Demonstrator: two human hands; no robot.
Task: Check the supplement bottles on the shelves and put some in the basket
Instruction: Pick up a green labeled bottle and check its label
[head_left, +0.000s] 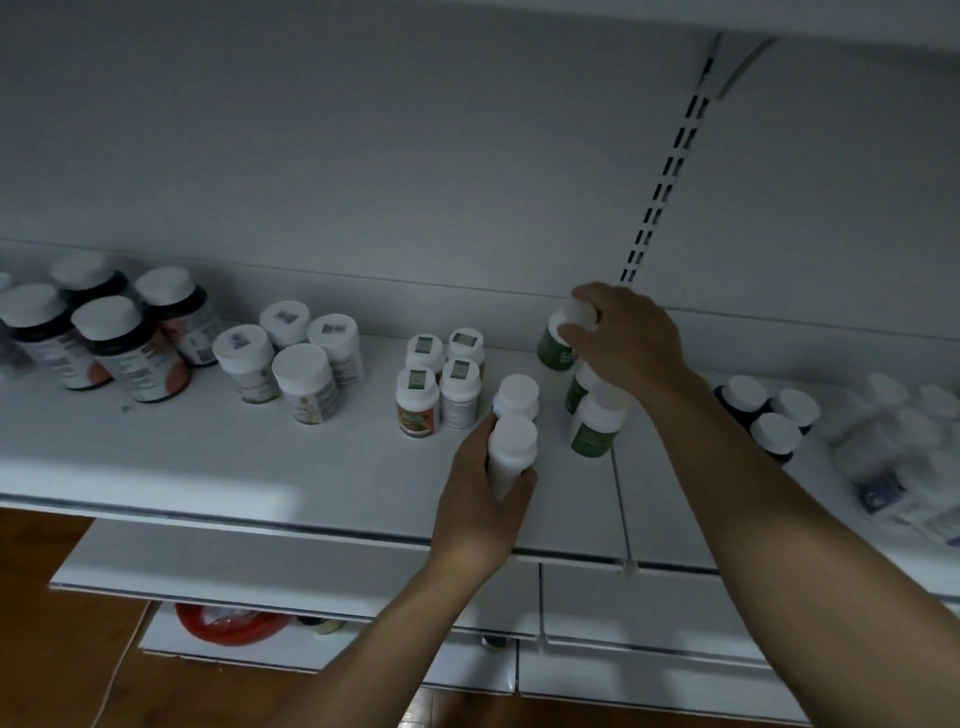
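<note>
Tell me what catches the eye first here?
On a white shelf, the left hand grips a plain white bottle near the front edge; the right hand holds a green-labelled bottle by its cap further back. Dark white-capped bottles cluster at far left.

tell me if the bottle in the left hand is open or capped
Capped: the white bottle in the left hand has its lid on.

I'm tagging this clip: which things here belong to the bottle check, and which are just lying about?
In the job: left hand gripping white bottle; right hand gripping green-labelled bottle by its cap.
Not handled now: dark bottles far left; blurred white bottles far right; slotted rail.
</note>
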